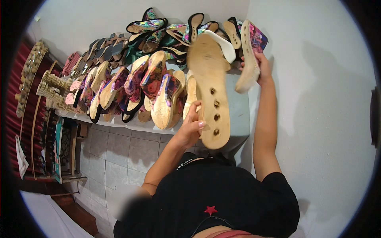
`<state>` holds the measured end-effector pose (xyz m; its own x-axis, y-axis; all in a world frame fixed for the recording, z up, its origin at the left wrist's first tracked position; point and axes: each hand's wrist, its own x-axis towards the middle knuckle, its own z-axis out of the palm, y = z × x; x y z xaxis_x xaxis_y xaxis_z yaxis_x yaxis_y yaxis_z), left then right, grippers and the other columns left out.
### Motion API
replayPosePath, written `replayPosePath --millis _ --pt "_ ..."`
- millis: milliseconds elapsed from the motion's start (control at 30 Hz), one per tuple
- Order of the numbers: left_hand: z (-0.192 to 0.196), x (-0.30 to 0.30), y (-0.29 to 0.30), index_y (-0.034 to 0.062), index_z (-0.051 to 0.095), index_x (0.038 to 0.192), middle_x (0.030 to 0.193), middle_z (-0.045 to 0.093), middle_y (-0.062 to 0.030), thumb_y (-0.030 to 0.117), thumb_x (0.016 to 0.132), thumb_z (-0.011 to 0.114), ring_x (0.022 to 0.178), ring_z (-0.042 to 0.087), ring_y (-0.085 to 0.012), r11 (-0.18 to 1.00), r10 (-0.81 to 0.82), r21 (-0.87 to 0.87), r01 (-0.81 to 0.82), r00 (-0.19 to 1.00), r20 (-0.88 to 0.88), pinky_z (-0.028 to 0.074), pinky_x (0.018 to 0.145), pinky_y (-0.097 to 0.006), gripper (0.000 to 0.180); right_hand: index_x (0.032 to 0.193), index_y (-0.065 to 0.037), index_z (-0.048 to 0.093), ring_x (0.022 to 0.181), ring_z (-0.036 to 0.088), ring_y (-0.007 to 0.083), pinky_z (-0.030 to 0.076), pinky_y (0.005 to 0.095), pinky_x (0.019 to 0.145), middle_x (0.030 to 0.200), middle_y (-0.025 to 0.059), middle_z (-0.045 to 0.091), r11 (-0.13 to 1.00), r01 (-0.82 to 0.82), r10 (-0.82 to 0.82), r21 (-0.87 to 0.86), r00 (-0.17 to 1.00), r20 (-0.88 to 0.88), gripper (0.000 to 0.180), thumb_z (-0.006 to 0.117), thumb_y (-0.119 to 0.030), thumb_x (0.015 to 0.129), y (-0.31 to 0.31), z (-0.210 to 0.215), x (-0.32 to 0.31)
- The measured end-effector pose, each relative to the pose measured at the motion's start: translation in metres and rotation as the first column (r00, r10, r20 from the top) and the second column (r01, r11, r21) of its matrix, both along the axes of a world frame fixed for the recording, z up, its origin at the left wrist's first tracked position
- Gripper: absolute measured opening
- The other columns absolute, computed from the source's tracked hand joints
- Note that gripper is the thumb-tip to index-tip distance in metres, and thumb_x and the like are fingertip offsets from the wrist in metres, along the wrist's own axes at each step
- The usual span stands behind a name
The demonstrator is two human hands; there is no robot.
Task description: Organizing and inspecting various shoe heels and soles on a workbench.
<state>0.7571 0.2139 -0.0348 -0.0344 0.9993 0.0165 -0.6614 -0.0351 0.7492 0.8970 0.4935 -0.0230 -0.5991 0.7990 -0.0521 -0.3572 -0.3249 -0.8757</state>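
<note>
Far to the left of the left hand's fingers: racks of cork soles stacked against a dark red wall. Nearer, still left of those fingers: a crowded row of patterned wedge sandals standing on edge along the grey surface, more floral pairs piled behind them. Left hand raised at the surface's front edge, fingers curled around the side of a long tan sole (underside up, four dark holes near its lower end), held tilted above the surface. Just right of it, a white insole leaning behind. Further right: right hand, fingers clasped on a floral-sided wedge sandal, lifted on edge beside the pale wall, well apart from the left fingers.
</note>
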Motion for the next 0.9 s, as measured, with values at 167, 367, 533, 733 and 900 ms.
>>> replayPosePath --millis 167,367,533,733,900 --pt "-0.006 -0.025 0.027 0.0042 0.019 0.131 0.114 0.046 -0.0094 0.012 0.072 0.066 0.103 0.049 -0.0190 0.945 0.306 0.197 -0.263 0.923 -0.234 0.044 0.084 -0.031 0.075 0.106 0.000 0.046 0.071 0.059 0.0184 0.050 0.0302 0.065 0.088 0.0113 0.057 0.960 -0.077 0.023 0.268 0.979 0.201 0.038 0.052 -0.027 0.079 -0.092 0.063 0.005" --pt "-0.004 -0.024 0.034 0.0093 0.022 0.131 0.115 0.047 -0.0062 0.023 0.088 0.051 0.101 0.052 -0.0163 0.968 0.252 0.033 -0.251 0.945 -0.210 0.047 0.079 -0.034 0.053 0.104 0.004 0.042 0.079 0.056 0.0312 0.043 0.0361 0.073 0.090 0.0221 0.056 0.583 -0.307 -0.224 0.752 0.829 0.512 0.051 0.062 -0.030 0.072 -0.148 0.066 -0.021" --pt "-0.008 -0.023 0.039 0.0107 0.023 0.130 0.114 0.047 -0.0063 0.022 0.090 0.046 0.100 0.052 -0.0162 0.970 0.233 -0.010 -0.242 0.945 -0.229 0.047 0.079 -0.035 0.047 0.104 0.008 0.040 0.084 0.055 0.0346 0.042 0.0360 0.076 0.091 0.0266 0.054 0.651 -0.307 -0.229 0.694 0.792 0.566 0.056 0.059 -0.036 0.075 -0.140 0.051 -0.028" --pt "-0.016 -0.019 0.048 0.0083 0.018 0.131 0.115 0.047 -0.0068 0.023 0.090 0.048 0.100 0.053 -0.0178 0.969 0.229 -0.033 -0.243 0.944 -0.240 0.048 0.078 -0.037 0.053 0.120 0.004 0.034 0.096 0.051 0.0192 0.038 0.0290 0.087 0.105 0.0130 0.053 0.782 -0.313 -0.053 0.538 0.827 0.559 0.053 0.053 -0.028 0.082 -0.126 0.039 -0.022" --pt "0.005 -0.011 0.036 0.0015 0.012 0.132 0.111 0.046 -0.0152 0.040 0.087 0.049 0.109 0.043 -0.0185 0.982 -0.067 -0.180 -0.052 0.802 -0.594 0.038 0.087 -0.035 0.070 0.105 0.003 0.044 0.076 0.055 0.0145 0.046 0.0274 0.066 0.094 0.0089 0.054 0.956 -0.285 0.261 0.073 0.936 0.236 0.040 0.060 -0.016 0.074 -0.096 0.027 -0.022"
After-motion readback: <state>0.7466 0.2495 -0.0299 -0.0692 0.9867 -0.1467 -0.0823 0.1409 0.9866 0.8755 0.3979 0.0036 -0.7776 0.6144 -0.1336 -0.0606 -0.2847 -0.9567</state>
